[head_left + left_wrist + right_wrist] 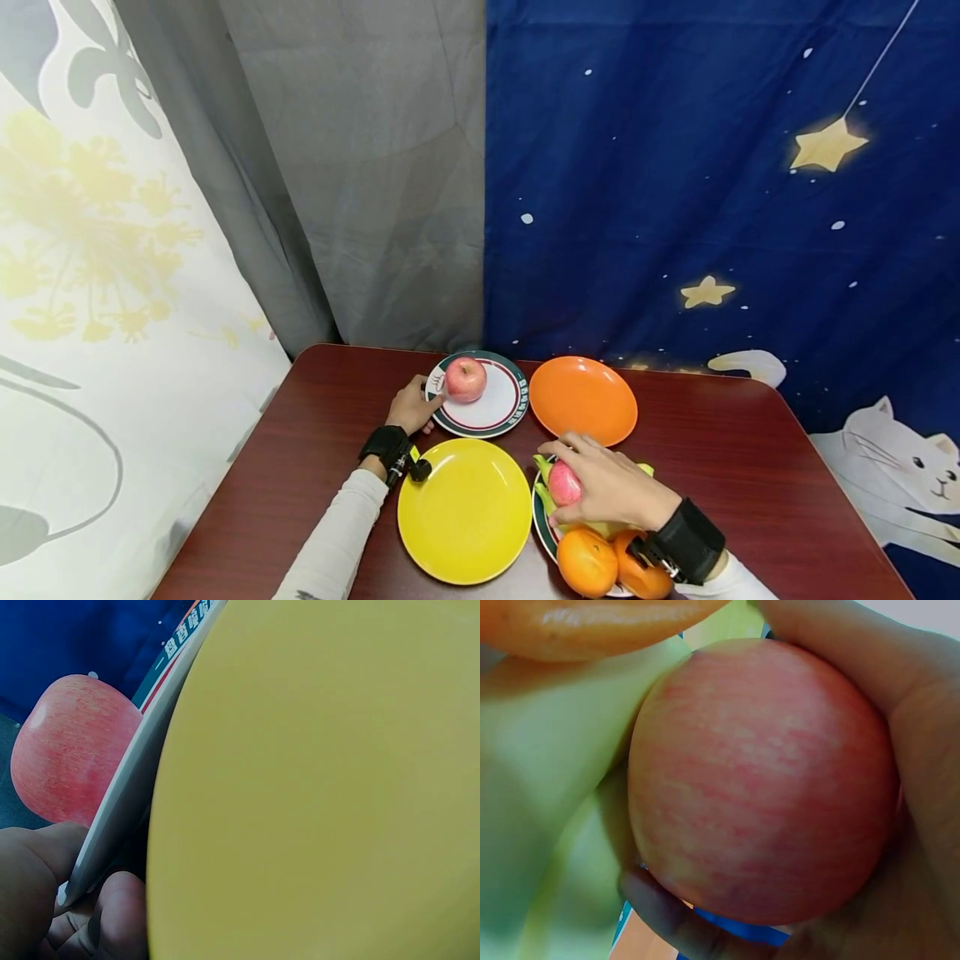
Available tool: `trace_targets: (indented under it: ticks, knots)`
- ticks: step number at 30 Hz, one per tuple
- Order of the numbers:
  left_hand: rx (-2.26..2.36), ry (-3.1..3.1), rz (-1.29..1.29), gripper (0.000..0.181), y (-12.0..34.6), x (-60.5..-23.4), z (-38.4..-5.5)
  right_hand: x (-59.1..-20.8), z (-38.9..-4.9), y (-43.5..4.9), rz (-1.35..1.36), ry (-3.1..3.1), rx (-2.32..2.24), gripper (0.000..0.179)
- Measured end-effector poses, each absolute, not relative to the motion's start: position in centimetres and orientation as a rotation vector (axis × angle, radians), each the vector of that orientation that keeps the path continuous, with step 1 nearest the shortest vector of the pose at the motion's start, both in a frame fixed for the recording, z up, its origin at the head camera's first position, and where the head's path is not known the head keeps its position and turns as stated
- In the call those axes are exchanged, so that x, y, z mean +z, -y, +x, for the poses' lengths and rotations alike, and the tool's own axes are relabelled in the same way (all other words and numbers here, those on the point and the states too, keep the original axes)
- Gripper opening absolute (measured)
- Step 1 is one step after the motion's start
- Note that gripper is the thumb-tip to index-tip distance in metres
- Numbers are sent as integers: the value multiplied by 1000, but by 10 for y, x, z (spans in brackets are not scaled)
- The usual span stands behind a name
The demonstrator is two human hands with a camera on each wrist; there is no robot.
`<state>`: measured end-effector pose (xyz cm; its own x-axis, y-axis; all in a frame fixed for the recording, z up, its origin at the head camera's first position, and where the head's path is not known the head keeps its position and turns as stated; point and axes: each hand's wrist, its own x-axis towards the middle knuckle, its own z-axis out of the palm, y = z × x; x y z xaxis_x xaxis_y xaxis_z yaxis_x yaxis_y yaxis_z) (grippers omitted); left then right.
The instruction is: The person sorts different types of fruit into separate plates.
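My left hand [411, 407] grips the left edge of a white plate [495, 392] with a dark green patterned rim, thumb on top and fingers underneath. On that plate sits a red apple [465, 380], close to the thumb in the left wrist view. My right hand [611, 485] holds another red apple [761, 784], its fingers and thumb curved around it. This apple is over a green-rimmed plate [542, 531] of fruit, beside yellow-green bananas [547, 765]. Two oranges [587, 562] lie at the near side of the same plate, one partly covered by the right wrist strap.
A yellow plate [464, 512] lies between the forearms, just in front of the left-held plate. An orange plate [583, 400] stands at the back right. All rest on a dark red-brown table [750, 475], with grey and blue curtains [645, 167] behind its far edge.
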<state>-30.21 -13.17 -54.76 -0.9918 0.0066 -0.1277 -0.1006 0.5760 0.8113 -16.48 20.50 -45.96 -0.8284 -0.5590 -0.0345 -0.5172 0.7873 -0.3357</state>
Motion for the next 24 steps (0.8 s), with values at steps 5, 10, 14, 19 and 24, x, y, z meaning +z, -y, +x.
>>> trace_targets:
  ticks: [5,10,14,19,24]
  knots:
    - [1403,-2682,-76,57,132,-547,-302,-459,-165,-204,-854,-2824,-513,73]
    - [1392,-2685,-83,57,132,-548,-301,-448,-171,-206,-1006,-2892,-559,57]
    - [1384,-2679,-100,57,132,-547,-300,-418,-190,-203,-1179,-3037,-562,50]
    - [1403,-2653,-98,56,131,-544,-300,-380,-231,-186,-1146,-3111,-598,62]
    - [1388,-2660,-108,54,129,-543,-300,-380,-283,-161,-1064,-3073,-665,58]
